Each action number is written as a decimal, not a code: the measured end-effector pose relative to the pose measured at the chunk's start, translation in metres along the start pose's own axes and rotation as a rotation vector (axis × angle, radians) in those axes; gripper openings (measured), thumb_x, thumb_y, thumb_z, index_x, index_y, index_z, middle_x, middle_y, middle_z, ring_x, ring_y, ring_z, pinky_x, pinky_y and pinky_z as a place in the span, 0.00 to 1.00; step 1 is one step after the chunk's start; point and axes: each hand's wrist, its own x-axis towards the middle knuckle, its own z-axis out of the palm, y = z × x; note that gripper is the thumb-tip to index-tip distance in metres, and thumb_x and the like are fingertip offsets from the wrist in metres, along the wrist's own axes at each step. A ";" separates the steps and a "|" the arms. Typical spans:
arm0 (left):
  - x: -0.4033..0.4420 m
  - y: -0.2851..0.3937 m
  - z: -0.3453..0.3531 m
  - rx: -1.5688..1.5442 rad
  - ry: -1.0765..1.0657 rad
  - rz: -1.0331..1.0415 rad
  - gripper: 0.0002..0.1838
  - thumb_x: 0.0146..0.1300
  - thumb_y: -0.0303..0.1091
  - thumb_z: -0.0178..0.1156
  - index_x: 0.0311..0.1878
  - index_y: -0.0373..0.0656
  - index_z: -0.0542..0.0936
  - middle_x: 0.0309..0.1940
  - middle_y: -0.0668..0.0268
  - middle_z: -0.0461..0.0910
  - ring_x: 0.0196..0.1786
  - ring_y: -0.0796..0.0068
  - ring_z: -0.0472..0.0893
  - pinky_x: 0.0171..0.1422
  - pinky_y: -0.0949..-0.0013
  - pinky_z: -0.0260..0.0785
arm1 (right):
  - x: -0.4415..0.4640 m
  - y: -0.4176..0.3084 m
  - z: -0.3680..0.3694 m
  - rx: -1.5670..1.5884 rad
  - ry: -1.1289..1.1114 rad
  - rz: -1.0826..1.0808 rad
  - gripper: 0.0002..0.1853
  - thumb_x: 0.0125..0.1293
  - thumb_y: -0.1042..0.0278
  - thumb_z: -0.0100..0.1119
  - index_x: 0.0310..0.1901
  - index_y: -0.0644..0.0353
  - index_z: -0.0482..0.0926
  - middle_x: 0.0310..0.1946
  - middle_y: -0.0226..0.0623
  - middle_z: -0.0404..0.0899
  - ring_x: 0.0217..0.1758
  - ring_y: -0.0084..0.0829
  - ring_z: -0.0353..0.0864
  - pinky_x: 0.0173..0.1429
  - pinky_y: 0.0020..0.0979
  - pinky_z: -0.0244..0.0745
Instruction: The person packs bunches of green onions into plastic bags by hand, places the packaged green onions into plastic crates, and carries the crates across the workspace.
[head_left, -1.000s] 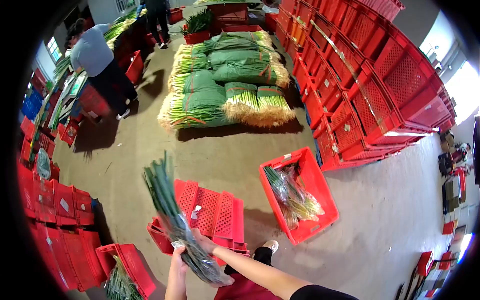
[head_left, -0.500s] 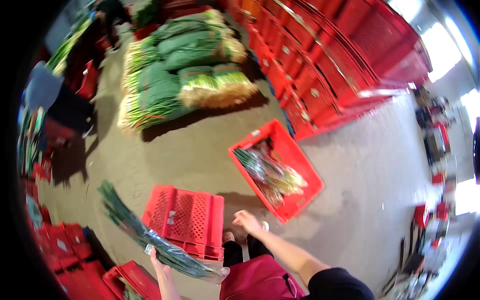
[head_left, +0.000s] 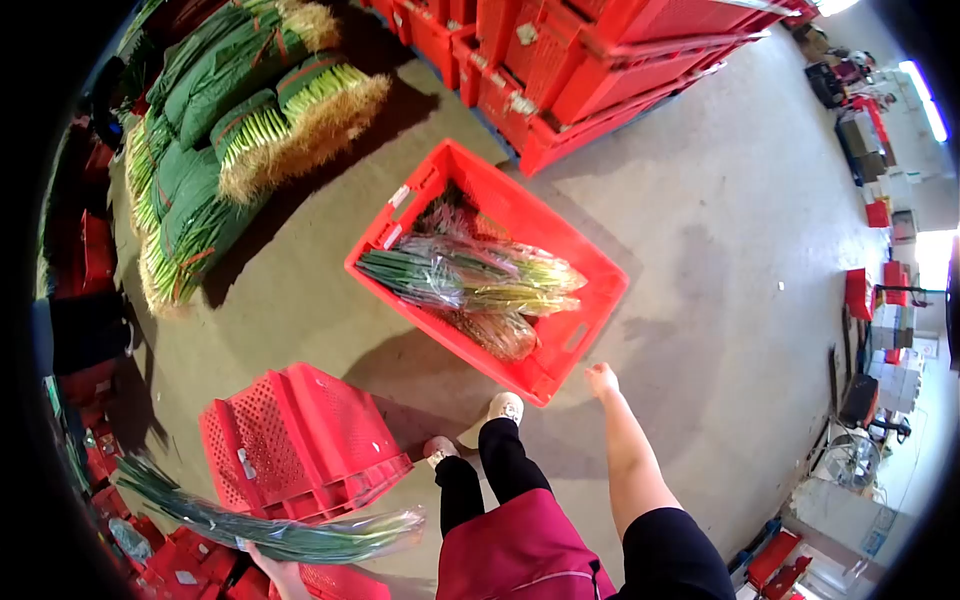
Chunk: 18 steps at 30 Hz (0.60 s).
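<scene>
**Long wrapped bundle (head_left: 285, 536) hung on the left hand (head_left: 266, 564) alone**

In the head view, the bundle lay nearly level at the lower left, across the near edge of a perforated red crate (head_left: 290, 435); whether the two touched could not be told. The left hand was closed around its underside near the middle, most of the fingers hidden. The right hand (head_left: 600, 380) was beside the near corner of an open red crate (head_left: 592, 300), fingers loosely curled, nothing visible in them; how tightly they curled was too small to judge.

With one support point, the likeliest trouble was tipping: the long ends could have sagged and bent the stalks, and slick film could have slid in the palm. A crate edge might also have snagged and torn the wrap. Shoes (head_left: 506, 408) so close to the open crate made a stumble possible.

The film was clear, glossy and crinkled, over slender dark-green stalks, paler at the right end. Similar packets (head_left: 480, 275) sprawled in the open crate, green running to yellowish white. Both crates looked like rigid plastic, the perforated one ribbed. Beyond, bales (head_left: 205, 195) wore dull green wrapping, with shaggy straw-coloured roots (head_left: 305, 150).
</scene>
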 end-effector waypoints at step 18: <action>-0.045 -0.041 -0.029 0.030 0.122 0.153 0.27 0.50 0.58 0.53 0.39 0.41 0.74 0.32 0.59 0.77 0.35 0.57 0.76 0.43 0.49 0.68 | -0.040 -0.077 0.029 1.515 -0.414 0.136 0.10 0.55 0.61 0.56 0.33 0.56 0.71 0.19 0.29 0.71 0.18 0.26 0.71 0.23 0.27 0.68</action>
